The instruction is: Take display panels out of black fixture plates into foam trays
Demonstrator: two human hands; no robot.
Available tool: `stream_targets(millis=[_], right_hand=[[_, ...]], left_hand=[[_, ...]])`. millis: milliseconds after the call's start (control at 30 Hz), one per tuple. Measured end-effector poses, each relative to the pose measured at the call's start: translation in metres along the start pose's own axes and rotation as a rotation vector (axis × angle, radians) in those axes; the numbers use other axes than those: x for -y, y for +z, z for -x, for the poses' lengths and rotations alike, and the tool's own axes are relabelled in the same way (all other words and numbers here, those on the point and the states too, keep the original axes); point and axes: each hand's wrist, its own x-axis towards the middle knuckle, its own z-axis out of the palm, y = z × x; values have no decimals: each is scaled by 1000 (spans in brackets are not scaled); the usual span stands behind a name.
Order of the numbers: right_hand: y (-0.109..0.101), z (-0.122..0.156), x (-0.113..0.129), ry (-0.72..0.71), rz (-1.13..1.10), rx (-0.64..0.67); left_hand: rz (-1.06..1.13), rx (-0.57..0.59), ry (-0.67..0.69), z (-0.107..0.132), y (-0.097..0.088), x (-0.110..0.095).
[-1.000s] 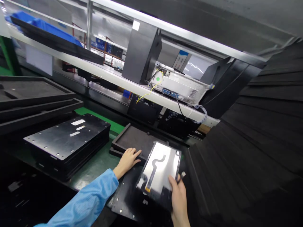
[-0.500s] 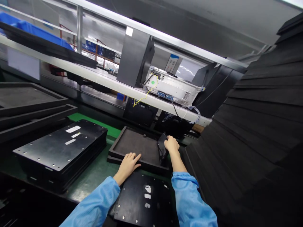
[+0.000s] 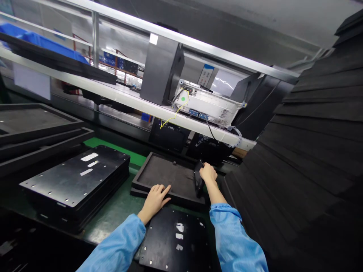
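Observation:
In front of me, a black foam-like tray [image 3: 163, 172] with a raised rim lies on another piece of the same kind. My left hand [image 3: 155, 199] rests on its front rim, thumb and forefinger spread apart. At the tray's right end, my right hand [image 3: 208, 173] grips the upper edge of a glossy black panel [image 3: 198, 180]. The panel stands steeply tilted, its lower edge down by the tray's inner floor; whether it touches is unclear. Closest to me lies a black metal plate [image 3: 167, 230] with bright holes and torn white labels, between my forearms.
At left stands a stack of black plates [image 3: 70, 173] on the green bench [image 3: 104, 215]. More foam trays [image 3: 36, 117] lie behind it. A tall pile of black foam sheets [image 3: 306, 143] rises at right. A shelf [image 3: 124, 90] with a white metal unit [image 3: 210, 104] and cables crosses behind.
The whole view has shifted slightly. My right hand and the black panel sit a touch farther right and lower in the picture, still at the tray's right end. My left hand stays on the rim.

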Motion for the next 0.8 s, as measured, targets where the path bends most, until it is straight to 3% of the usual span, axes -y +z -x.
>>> stream_targets(millis=[167,300,500,600,700,800], right_hand=[[14,17,22,-120,44,46],[26,34,44,-205,-48,147],[20,72,51,-254,-227,146],[28,113,27,-315,-485,166],[50,168,-19,-357,-795,243],[73,222,-78,-176,-986,292]], left_hand=[[-31,-9,1,1,0,-1],[-26,-6,0,2,-1,-2],[-46,31,-19,-1,-5,-5],[18,14,4,1,-14,-3],[86,-36,14,20,-30,-3],[186,-20,-76,59,-54,-16]])
